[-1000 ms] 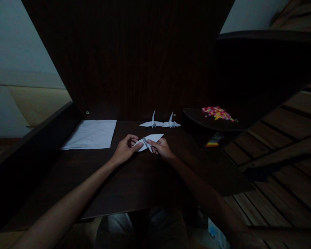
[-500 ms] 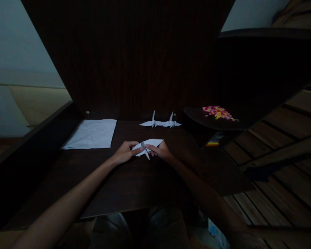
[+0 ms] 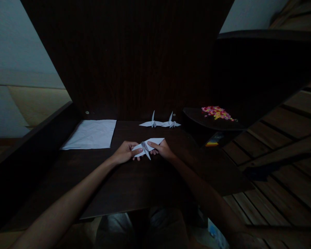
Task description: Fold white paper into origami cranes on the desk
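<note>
Desk of dark wood stands before a pale wall, a curved shelf at its back right. White paper lies toward its back left corner. The left hand and right hand pinch opposite wings of an origami crane between them. Two folded cranes stand near the back edge; tiny pink, red and yellow pieces dot the shelf.

The left arm and right arm slant inward over the near edge of the surface. Left hand and right hand nearly meet beyond it, thumbs on top, pressing, other fingers curled beneath.
</note>
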### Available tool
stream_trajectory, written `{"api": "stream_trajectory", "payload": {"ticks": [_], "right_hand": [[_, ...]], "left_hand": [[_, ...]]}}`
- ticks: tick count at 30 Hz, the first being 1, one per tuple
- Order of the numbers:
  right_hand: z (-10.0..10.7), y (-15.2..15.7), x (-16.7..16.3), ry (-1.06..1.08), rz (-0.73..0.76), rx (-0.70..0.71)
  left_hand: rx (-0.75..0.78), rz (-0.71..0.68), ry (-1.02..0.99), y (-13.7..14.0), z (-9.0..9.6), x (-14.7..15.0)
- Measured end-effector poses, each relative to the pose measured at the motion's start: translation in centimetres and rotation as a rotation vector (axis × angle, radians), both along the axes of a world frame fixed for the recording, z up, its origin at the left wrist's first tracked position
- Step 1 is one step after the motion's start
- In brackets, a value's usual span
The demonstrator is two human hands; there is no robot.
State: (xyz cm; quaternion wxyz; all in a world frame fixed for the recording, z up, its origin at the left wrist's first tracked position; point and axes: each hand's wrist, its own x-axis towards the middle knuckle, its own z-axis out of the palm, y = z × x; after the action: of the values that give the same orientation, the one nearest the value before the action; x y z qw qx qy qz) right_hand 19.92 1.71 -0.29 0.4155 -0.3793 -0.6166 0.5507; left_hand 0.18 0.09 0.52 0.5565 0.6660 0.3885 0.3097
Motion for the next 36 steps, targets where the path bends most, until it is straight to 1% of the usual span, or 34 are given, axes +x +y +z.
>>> {"api": "stream_trajectory", "payload": {"ticks": [5, 11, 17, 20, 27, 36], "right_hand": [[-0.2, 0.2, 0.2, 0.031, -0.015, 0.0], [-0.8, 0.6, 0.4, 0.058, -0.018, -0.006], [-1.1, 0.7, 0.5, 0.124, -0.05, -0.102], [-1.1, 0.8, 0.5, 0.155, -0.05, -0.124], [-1.2, 1.1, 0.6, 0.19, -0.042, -0.11], [-0.8, 0.9, 0.7, 0.203, -0.061, -0.113]], "left_hand": [[0.001, 0.014, -0.007, 0.2, -0.3, -0.1], [0.004, 0.005, -0.021, 0.3, -0.4, -0.2], [-0.004, 0.021, 0.005, 0.4, -0.6, -0.3], [-0.005, 0.015, 0.022, 0.6, -0.8, -0.4], [-0.007, 0.011, 0.001, 0.7, -0.9, -0.6], [-0.018, 0.014, 0.001, 0.8, -0.6, -0.7]]}}
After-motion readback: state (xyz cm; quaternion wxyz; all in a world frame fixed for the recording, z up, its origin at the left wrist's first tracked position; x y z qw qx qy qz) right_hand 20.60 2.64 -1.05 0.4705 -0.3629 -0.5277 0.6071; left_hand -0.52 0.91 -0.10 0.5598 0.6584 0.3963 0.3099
